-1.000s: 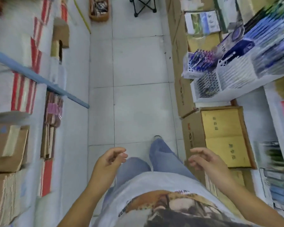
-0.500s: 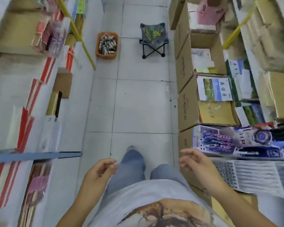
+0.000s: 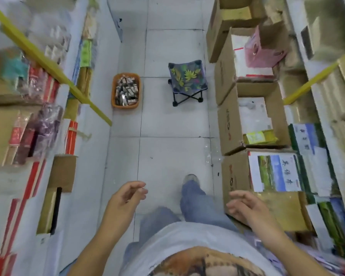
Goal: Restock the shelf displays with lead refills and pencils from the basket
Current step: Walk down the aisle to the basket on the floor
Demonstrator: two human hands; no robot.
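Head view: I see the left hand (image 3: 126, 198) and right hand (image 3: 245, 208) loosely curled, empty, the orange basket (image 3: 113, 92) far ahead on the left, and I fear a foot catching the folding stool (image 3: 186, 80) near it.

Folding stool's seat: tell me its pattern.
Dark fabric printed with yellow-green leaves on the folding stool, seen in the head view.

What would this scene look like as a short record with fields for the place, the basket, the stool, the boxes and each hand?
place: shop aisle, tiled floor, shelving on both sides
basket: orange basket on the floor ahead, by the left shelving, full of small packs
stool: folding stool, leaf print, right of the basket, not touching it
boxes: open cardboard boxes along the right
left hand: holds nothing, fingers loosely curled
right hand: holds nothing, fingers relaxed
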